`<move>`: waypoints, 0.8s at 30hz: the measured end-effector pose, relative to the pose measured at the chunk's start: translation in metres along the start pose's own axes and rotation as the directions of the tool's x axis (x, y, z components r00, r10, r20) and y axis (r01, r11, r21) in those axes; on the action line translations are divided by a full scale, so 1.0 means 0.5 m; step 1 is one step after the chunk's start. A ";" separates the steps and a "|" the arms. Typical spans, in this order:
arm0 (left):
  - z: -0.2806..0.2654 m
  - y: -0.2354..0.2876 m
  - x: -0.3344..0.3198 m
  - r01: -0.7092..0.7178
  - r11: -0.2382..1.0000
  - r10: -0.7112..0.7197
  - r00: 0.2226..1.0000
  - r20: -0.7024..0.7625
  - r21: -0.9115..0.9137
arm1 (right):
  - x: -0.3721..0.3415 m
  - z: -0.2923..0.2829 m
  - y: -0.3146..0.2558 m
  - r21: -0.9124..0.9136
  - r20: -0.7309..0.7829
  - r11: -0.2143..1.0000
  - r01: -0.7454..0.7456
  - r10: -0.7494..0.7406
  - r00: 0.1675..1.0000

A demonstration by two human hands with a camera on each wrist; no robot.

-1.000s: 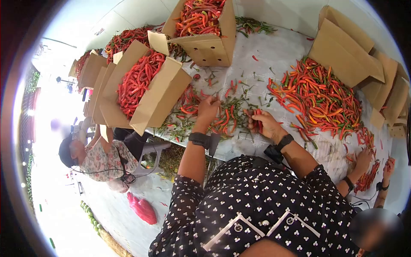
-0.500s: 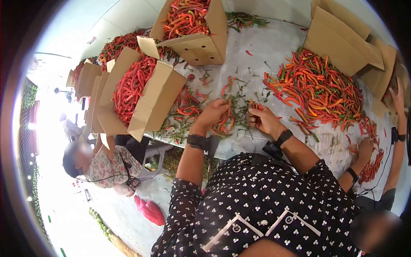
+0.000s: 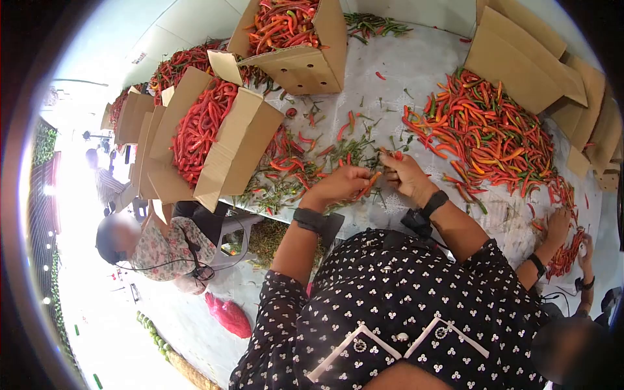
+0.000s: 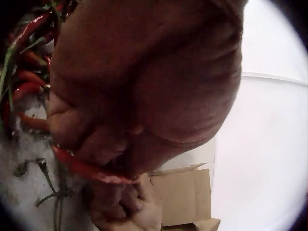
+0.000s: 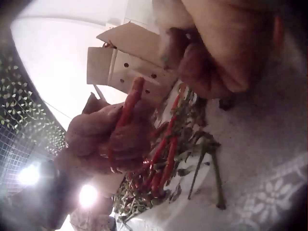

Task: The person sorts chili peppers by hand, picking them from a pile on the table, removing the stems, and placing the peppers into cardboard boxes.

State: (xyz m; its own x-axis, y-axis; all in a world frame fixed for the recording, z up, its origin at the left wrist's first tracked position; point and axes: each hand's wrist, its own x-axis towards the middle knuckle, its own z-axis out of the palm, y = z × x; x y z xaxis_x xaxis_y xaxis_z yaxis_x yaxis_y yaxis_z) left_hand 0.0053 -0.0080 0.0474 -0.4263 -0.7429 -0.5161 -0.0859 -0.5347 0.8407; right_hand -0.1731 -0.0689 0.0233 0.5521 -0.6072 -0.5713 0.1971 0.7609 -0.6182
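My left hand point(image 3: 341, 185) pinches one orange-red chili pepper point(image 3: 369, 186), which stands out past the fingertips just above the table. In the right wrist view that chili point(image 5: 127, 113) points up from between the curled fingers. Close beside it, my right hand point(image 3: 408, 177) is curled, with red chili point(image 3: 398, 156) showing at the fingertips; most of what it holds is hidden. A litter of green stems and red chilies point(image 3: 296, 166) lies under and left of my left hand. Loose stems point(image 5: 207, 154) lie below my right hand.
A heap of red, orange and green chilies point(image 3: 487, 140) lies to the right. Cardboard boxes of red chilies point(image 3: 205, 130) stand left and at the back. Folded cardboard point(image 3: 520, 62) leans at back right. Another person's hand point(image 3: 558, 224) works at the right; a seated person point(image 3: 172, 250) is at left.
My left hand has come from the stem litter toward my right hand, now with a chili in its fingers. My right hand has shifted slightly away from my body. The neighbour's far arm reached out and drew back.
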 end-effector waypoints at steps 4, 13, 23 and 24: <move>-0.021 0.028 -0.005 0.034 0.988 -0.021 0.996 -0.086 0.148 | 0.030 -0.022 -0.001 0.086 0.019 0.991 -0.101 0.099 0.995; -0.082 0.002 0.020 0.486 0.389 0.519 0.586 -0.622 0.783 | 0.021 -0.008 0.008 0.123 -0.005 0.987 -0.098 0.100 0.995; -0.108 -0.032 0.010 0.211 0.810 0.302 0.650 -0.697 0.547 | 0.017 -0.011 0.011 0.136 0.104 0.989 -0.057 0.043 0.994; -0.103 -0.023 0.002 0.143 0.851 0.313 0.636 -0.706 0.506 | 0.022 -0.015 0.014 0.136 0.102 0.989 -0.060 0.046 0.994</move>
State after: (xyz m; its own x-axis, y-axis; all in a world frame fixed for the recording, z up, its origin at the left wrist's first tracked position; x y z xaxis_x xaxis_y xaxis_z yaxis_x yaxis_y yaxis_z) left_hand 0.0523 -0.0236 0.0287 0.3375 -0.9238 -0.1809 -0.5896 -0.3572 0.7244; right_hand -0.1718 -0.0720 0.0089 0.6402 -0.5452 -0.5412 0.2724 0.8198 -0.5037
